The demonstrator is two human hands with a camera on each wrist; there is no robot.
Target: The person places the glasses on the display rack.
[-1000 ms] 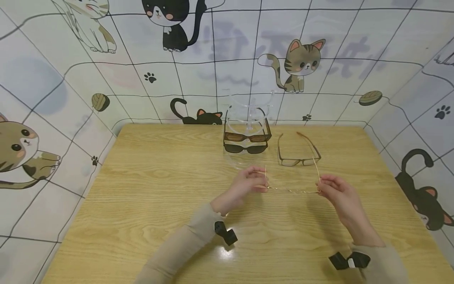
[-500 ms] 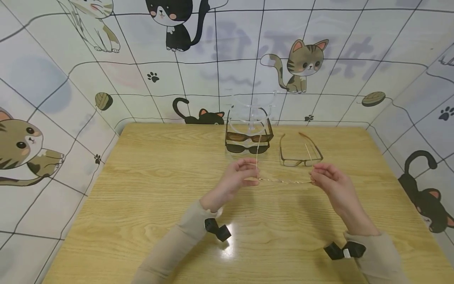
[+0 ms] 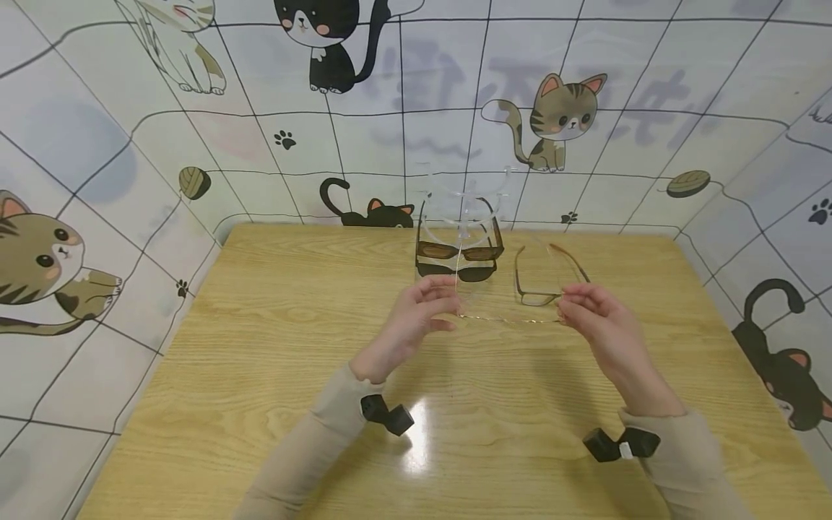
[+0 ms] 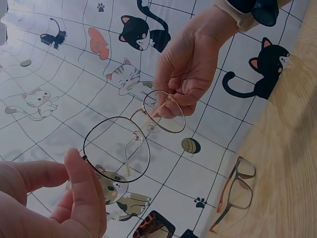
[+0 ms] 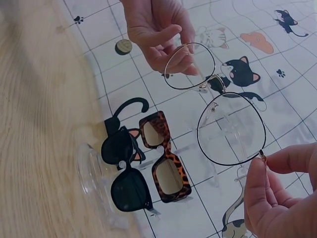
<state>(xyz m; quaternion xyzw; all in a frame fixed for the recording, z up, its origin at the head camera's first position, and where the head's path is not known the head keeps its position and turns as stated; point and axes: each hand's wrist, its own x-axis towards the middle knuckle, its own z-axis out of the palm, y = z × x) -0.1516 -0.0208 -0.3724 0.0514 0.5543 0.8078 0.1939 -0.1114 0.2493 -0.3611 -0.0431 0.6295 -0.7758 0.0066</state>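
Round, thin gold wire-rimmed eyeglasses are held above the table between both hands, temples pointing away toward the wall. My left hand holds them at the left hinge. At the right hinge, my right hand pinches the frame between thumb and fingers. In the left wrist view, the dark-edged round rim shows clearly, with the right hand across from the left. Behind the left hand, tortoiseshell sunglasses and black sunglasses hang on a clear stand.
Brown-framed glasses rest on the wooden table, right of the stand, partly hidden by the right hand. A cat-patterned wall covering rises along the back and sides.
Both hands have carried the wire-rimmed eyeglasses forward and to the left, toward the stand. The other glasses have stayed in place.
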